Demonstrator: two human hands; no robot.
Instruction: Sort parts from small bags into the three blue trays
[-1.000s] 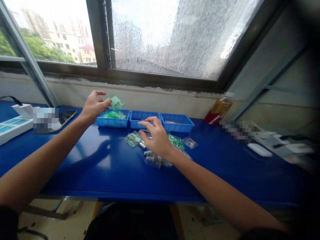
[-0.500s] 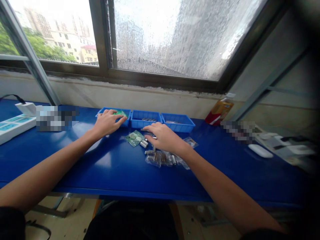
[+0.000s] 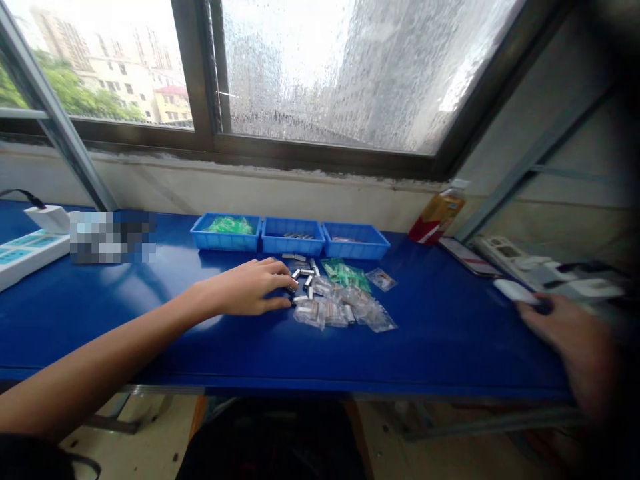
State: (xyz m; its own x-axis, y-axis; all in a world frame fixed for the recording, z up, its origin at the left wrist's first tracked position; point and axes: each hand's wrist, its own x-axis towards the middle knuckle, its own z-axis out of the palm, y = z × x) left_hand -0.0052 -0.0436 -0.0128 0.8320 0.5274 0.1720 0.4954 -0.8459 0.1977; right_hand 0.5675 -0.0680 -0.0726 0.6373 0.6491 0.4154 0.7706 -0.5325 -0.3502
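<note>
My left hand (image 3: pixel 245 290) lies low on the blue table (image 3: pixel 200 340), fingers stretched towards several small metal pieces (image 3: pixel 301 273), its fingertips at their edge. It looks open; whatever lies beneath it is hidden. Beside the pieces lie a green packet (image 3: pixel 345 272) and a heap of clear bags (image 3: pixel 345 310). My right hand (image 3: pixel 575 340) is far to the right near the table's front edge, blurred by motion, close to a white oval device (image 3: pixel 515 291). Its fingers cannot be made out.
Three blue trays stand in a row at the back: the left tray (image 3: pixel 225 241) holds green packets, the middle tray (image 3: pixel 293 247) metal pieces, the right tray (image 3: pixel 356 250) little. A bottle (image 3: pixel 436 217) leans at the wall. A white power strip (image 3: pixel 25 250) lies far left.
My left hand left the left tray and came down to the metal pieces at the table's middle. My right hand swung away from the pile to the far right.
</note>
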